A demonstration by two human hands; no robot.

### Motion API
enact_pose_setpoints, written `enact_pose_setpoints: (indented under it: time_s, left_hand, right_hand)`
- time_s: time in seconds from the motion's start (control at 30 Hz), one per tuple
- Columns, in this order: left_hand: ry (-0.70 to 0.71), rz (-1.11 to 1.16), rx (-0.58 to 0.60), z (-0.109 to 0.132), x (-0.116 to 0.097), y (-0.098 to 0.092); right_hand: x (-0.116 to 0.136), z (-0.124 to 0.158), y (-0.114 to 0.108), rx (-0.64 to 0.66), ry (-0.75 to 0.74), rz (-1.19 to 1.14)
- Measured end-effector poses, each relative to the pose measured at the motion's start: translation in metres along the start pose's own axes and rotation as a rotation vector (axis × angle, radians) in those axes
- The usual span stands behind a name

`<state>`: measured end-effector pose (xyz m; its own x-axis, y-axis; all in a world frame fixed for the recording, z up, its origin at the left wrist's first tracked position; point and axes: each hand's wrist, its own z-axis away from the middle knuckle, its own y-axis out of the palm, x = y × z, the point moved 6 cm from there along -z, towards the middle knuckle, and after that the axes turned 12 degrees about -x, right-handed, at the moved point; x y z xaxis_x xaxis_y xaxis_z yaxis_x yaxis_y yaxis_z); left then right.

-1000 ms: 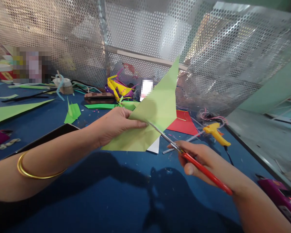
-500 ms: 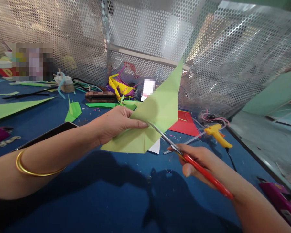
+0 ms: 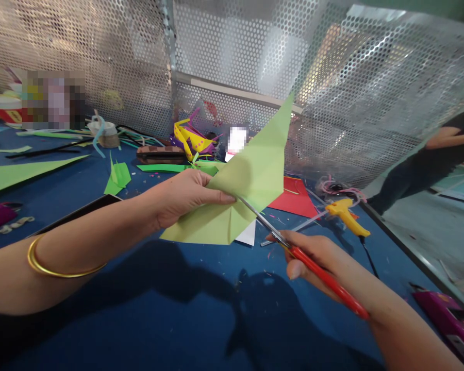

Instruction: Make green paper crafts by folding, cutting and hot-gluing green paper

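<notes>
My left hand [image 3: 195, 198] pinches a folded light green sheet of paper [image 3: 261, 165], thumb on top and the other fingers behind it. The paper is raised above the blue table, one pointed corner reaching up to the right. My right hand [image 3: 313, 257] grips a pair of scissors with red handles [image 3: 327, 278]. Their metal blades sit at the paper's crease, the tips close to my left thumb. The blades look nearly closed; whether paper lies between them I cannot make out. Partly hidden under the paper is a white piece [image 3: 248, 234].
A yellow glue gun [image 3: 348, 214] and red paper [image 3: 297, 198] lie to the right on the blue table [image 3: 170, 319]. Green paper pieces [image 3: 118, 176], a brown case [image 3: 160, 154] and a purple-and-yellow paper craft [image 3: 193, 139] lie behind. Perforated metal panels [image 3: 235, 46] stand beyond. A purple power strip [image 3: 448, 314] is at right.
A person in dark clothes has come into view at the far right. My hands, the green paper and the scissors have stayed almost still.
</notes>
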<state>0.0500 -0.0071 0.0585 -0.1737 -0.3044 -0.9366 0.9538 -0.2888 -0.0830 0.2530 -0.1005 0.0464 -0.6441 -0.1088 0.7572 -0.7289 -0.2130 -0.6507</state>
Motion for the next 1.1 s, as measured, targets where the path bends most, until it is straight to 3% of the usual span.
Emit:
enact_pose_setpoints:
  time_s: [0.6, 0.9, 1.1]
  left_hand:
    - [-0.003, 0.028, 0.020, -0.003, 0.001, 0.000]
    - [-0.009, 0.041, 0.019, -0.003, 0.001, 0.001]
    - [-0.011, 0.061, 0.046, -0.003, 0.002, 0.002]
  right_hand:
    - [0.001, -0.002, 0.001, -0.025, -0.105, 0.151]
    - [-0.008, -0.001, 0.003, 0.008, -0.044, 0.035]
    - [-0.007, 0.000, 0.007, -0.001, -0.119, -0.036]
